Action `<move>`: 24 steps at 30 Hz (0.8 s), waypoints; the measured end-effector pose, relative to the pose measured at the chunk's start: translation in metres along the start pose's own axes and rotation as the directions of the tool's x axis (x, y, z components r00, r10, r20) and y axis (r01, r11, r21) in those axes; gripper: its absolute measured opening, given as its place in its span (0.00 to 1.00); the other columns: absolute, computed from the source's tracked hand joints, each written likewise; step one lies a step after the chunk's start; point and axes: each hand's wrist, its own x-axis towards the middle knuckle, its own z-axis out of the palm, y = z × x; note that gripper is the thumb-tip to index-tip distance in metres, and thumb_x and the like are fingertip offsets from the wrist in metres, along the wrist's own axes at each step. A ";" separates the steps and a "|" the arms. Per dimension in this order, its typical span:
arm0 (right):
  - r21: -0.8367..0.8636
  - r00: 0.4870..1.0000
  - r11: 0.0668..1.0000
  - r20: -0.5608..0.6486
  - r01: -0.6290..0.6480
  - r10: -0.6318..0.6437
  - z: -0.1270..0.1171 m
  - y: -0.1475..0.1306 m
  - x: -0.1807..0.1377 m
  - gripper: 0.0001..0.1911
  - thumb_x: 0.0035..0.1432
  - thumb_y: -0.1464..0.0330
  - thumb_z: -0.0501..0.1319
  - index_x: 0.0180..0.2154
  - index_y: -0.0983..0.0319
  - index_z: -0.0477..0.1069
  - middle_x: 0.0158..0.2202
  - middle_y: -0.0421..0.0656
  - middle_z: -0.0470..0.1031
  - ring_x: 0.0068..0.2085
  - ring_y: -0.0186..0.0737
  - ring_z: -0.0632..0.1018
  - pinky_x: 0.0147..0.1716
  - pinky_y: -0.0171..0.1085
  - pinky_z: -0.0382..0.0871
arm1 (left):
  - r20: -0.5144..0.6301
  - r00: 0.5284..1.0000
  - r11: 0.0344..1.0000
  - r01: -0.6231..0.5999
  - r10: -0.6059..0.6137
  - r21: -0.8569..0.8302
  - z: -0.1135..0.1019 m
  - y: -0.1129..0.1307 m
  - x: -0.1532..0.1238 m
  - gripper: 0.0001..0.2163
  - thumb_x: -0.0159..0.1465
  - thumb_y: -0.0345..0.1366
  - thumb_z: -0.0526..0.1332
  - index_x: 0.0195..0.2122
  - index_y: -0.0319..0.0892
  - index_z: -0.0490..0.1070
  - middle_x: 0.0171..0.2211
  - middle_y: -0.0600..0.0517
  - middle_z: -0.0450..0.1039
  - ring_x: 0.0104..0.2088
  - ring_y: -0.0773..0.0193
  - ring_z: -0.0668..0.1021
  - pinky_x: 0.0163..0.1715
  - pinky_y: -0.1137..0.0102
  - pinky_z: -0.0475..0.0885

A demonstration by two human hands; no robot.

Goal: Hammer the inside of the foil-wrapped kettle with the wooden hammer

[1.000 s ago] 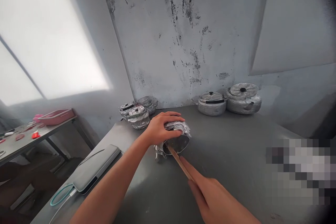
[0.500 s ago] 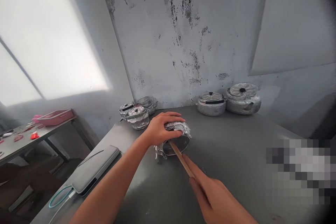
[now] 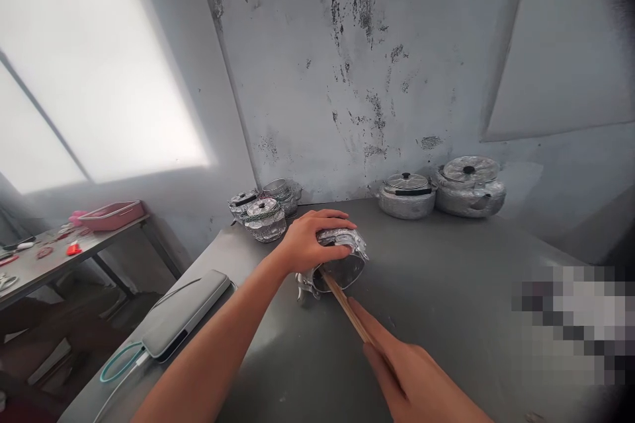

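A small silvery metal pot (image 3: 347,271) lies tipped on its side on the grey table, its mouth facing me. My left hand (image 3: 317,238) grips it from above, thumb at the rim and fingers over the upper side. In my right hand (image 3: 397,360) is a flat wooden stick (image 3: 347,307), held near its lower end. The stick's far end reaches into the pot's mouth, and its tip is hidden inside. A curled metal handle (image 3: 307,287) sticks out at the pot's left side.
Several small silvery pots (image 3: 265,218) stand at the back left. Two larger lidded ones, a pot (image 3: 407,201) and a kettle-like vessel (image 3: 470,195), stand by the wall. A grey power bank (image 3: 186,317) with a cable lies left. A pink basket (image 3: 112,215) sits on another table.
The view has shifted slightly, so everything appears a little further right. Both hands keep their hold, and the stick remains inside the pot's mouth.
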 end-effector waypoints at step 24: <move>-0.018 0.999 0.999 -0.010 -0.037 0.037 0.001 0.001 0.003 0.31 0.71 0.63 0.46 0.73 0.55 0.55 0.24 0.39 0.78 0.26 0.42 0.79 0.40 0.40 0.76 | -0.008 1.000 1.000 0.006 -0.006 -0.025 -0.001 -0.002 -0.001 0.18 0.62 0.44 0.69 0.54 0.58 0.79 0.62 0.57 0.72 0.61 0.48 0.72 0.65 0.57 0.64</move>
